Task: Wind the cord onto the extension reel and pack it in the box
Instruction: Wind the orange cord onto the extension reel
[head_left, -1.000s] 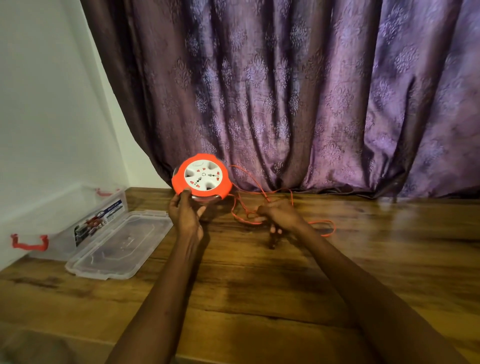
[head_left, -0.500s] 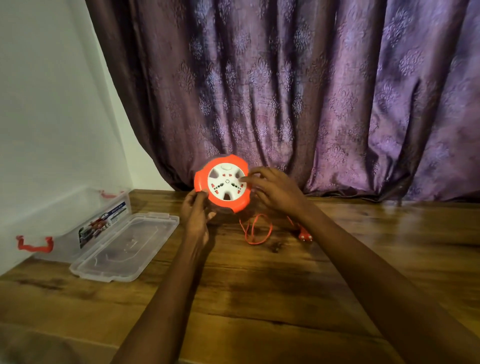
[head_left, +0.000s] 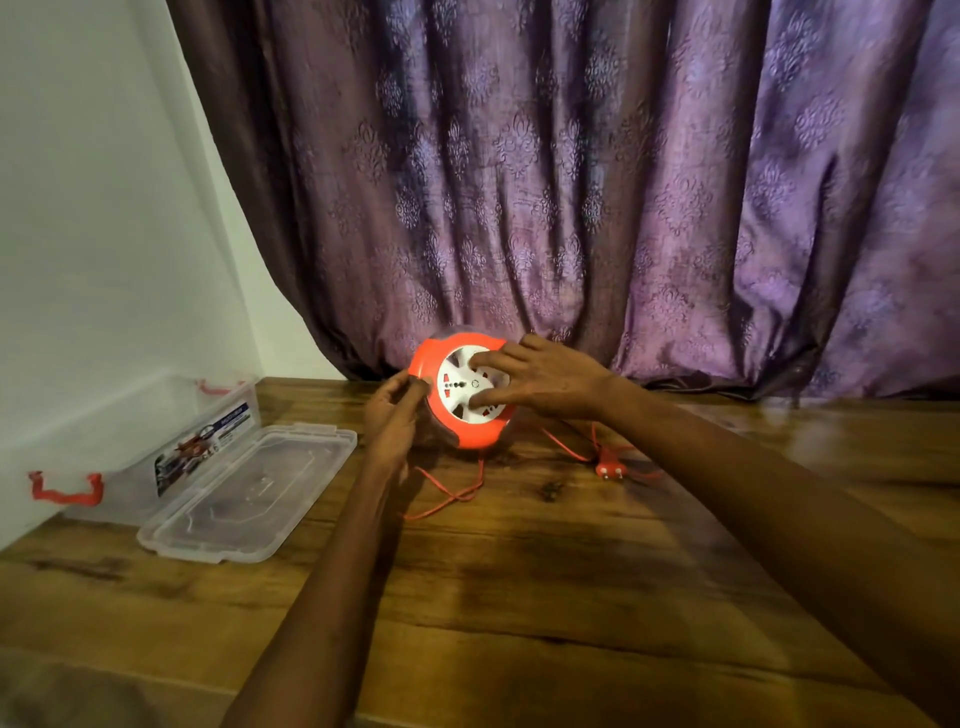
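Orange and white plastic, the round extension reel (head_left: 465, 391) is held on edge at the far middle of the brown wooden table (head_left: 519, 597), its socket face turned toward the camera and its winding axis running roughly front to back.

Head view: the left hand (head_left: 390, 415) grips the reel's left rim, fingers curled around the edge. The right hand (head_left: 540, 379) is spread over the white face, fingertips (head_left: 480, 359) pressed into the recesses; it grasps the face rather than the cord. Both hands are on the reel, the right the better placed to turn it.

The thin orange cord (head_left: 452, 493) trails from the reel's underside, loops on the table just below the left hand, and runs right to the orange two-pin plug (head_left: 608, 466), which lies free near the right wrist. Much of the cord appears unwound, so winding is judged unfinished.

The clear plastic storage box (head_left: 171, 441) with red clip handles stands open, well apart to the left, its clear lid (head_left: 249, 493) flat beside it. Nothing blocks that path. The purple patterned curtain (head_left: 571, 182) hangs close behind the reel.
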